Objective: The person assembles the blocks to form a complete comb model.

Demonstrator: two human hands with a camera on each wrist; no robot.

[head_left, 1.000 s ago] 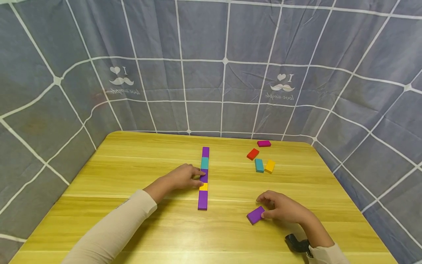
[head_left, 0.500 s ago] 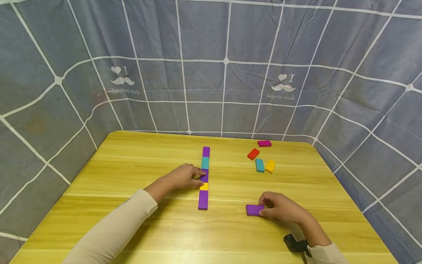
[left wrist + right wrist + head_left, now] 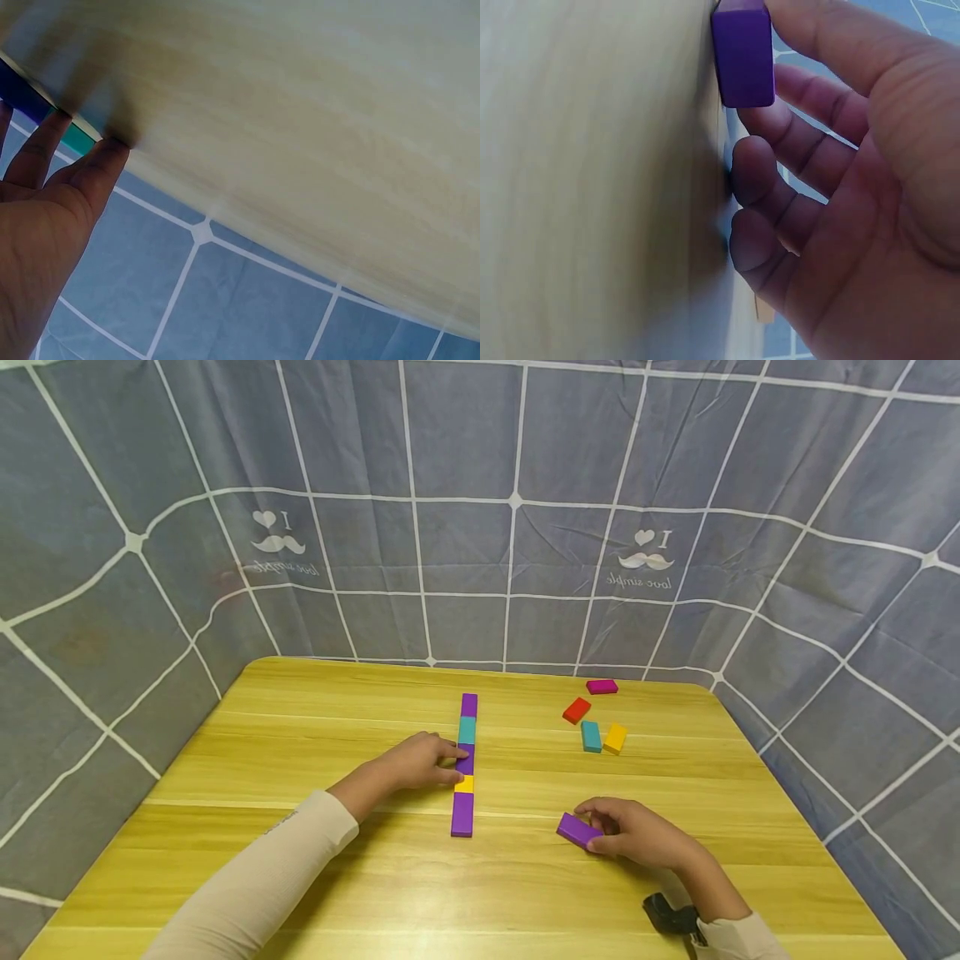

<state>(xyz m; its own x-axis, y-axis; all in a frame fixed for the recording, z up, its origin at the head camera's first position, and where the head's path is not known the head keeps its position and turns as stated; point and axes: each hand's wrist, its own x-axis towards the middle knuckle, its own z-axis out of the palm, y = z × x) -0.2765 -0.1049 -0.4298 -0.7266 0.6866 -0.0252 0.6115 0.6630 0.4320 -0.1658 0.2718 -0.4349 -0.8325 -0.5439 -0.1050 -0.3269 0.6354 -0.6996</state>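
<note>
A straight row of wooden blocks runs away from me on the table. Its nearest piece is a purple block, followed by a yellow block, a purple block, a teal block and another purple block at the far end. My left hand touches the row from its left side, fingertips on the yellow block and the purple one beyond it. To the right, my right hand pinches a loose purple block between thumb and fingers, slanted, at or just above the tabletop. The right wrist view shows that block end-on.
At the back right lie a magenta block, a red block, a teal block and a yellow block. A grey curtain with white lines surrounds the wooden table. A black strap sits at my right wrist.
The purple block in my right hand has turned, its free end swinging from pointing toward me, through sideways, to pointing away and left. My left hand stays on the row.
</note>
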